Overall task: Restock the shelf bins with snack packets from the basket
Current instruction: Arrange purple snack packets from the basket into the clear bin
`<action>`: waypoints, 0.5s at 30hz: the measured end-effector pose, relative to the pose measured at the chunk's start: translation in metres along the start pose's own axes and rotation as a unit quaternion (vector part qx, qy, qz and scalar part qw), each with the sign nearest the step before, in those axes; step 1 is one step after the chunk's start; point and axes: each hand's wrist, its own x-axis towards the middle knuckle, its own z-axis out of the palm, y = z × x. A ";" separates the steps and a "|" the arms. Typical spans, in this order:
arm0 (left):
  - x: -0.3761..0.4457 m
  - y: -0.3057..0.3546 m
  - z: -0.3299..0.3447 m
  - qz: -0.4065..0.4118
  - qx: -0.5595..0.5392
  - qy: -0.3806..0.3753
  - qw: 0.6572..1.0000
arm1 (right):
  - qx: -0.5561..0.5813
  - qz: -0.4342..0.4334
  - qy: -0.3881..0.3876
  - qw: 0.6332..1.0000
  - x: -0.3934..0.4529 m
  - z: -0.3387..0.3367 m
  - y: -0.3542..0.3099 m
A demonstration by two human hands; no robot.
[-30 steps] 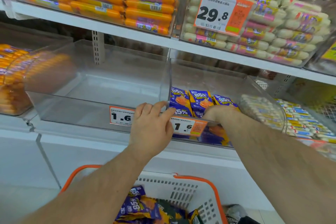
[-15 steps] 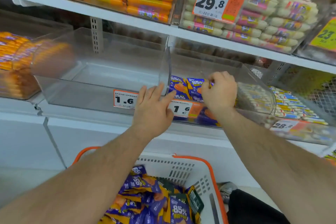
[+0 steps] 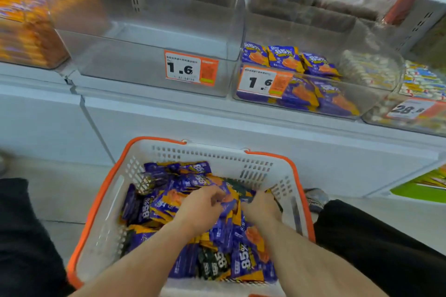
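Purple-and-orange snack packets (image 3: pixel 193 202) fill the white plastic basket with orange rim (image 3: pixel 96 200); the left hand (image 3: pixel 200 207) and right hand (image 3: pixel 261 205) both dig in, fingers curled round packets. Best to gather a flat, aligned bunch before lifting toward the partly filled clear shelf bin (image 3: pixel 362 94).

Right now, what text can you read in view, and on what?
"1.6": price tag on the empty clear bin.
"1.6": price tag on the bin with purple packets.
"85%": purple packets in the basket.
"28.": far-right tag, last digit blurred.
Small print, barcodes: unreadable.
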 end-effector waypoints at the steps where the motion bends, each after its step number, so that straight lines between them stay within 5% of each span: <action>1: 0.000 -0.002 0.000 -0.011 -0.008 0.001 1.000 | -0.005 0.017 -0.013 1.000 0.000 0.009 0.004; 15: 0.006 -0.017 0.005 -0.081 -0.045 0.003 0.996 | 0.019 0.123 -0.110 0.986 0.003 0.023 0.007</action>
